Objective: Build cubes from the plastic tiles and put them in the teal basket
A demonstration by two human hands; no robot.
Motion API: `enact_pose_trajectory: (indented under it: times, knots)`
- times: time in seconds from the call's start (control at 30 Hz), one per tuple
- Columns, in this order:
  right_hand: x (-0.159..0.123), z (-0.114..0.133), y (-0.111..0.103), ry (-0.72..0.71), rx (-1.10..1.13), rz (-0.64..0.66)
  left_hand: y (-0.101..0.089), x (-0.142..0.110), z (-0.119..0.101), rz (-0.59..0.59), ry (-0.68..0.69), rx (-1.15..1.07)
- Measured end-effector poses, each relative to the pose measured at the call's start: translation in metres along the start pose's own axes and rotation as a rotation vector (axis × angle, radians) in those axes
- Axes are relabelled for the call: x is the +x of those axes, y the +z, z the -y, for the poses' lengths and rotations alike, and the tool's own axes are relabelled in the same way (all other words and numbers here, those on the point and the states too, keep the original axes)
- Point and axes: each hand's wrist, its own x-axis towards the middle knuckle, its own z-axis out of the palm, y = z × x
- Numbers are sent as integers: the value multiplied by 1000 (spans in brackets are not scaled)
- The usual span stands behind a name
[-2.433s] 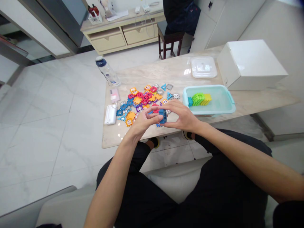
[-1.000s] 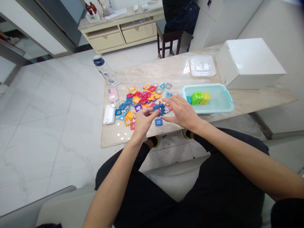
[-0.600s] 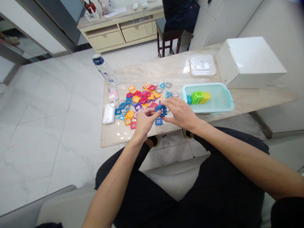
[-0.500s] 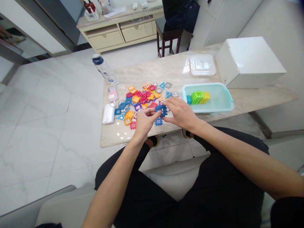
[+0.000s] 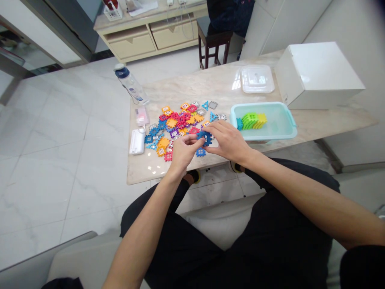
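Both hands meet over the front of the table around a dark blue interlocking plastic tile [image 5: 206, 138] with notched edges and a window-like centre. My left hand [image 5: 184, 152] pinches its left side between thumb and fingers. My right hand [image 5: 227, 140] is closed on its right side, fingers above and thumb below. Whether more than one tile is stacked there I cannot tell. Just below lies another blue tile [image 5: 200, 152], flat on the table. Behind and left of my hands spreads a loose pile of tiles [image 5: 182, 120] in red, orange, purple, blue and grey.
A pale aqua bin [image 5: 290, 120] at right holds green, yellow and blue tiles [image 5: 252, 121]. Behind it are a clear lid [image 5: 257, 79] and a white box [image 5: 325, 76]. A water bottle [image 5: 132, 85] and a white packet [image 5: 137, 141] stand along the table's left side.
The blue tile, first held edge-on, has turned so its windowed face shows. My right hand, apart from it a second ago, has come in against its right side. The view has tilted slightly.
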Motion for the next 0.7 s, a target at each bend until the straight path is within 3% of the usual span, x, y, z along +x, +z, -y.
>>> enact_pose_trajectory:
  times: [0.7]
  knots:
    - [-1, 5, 6, 38, -64, 31, 4, -2, 4, -6, 34, 60]
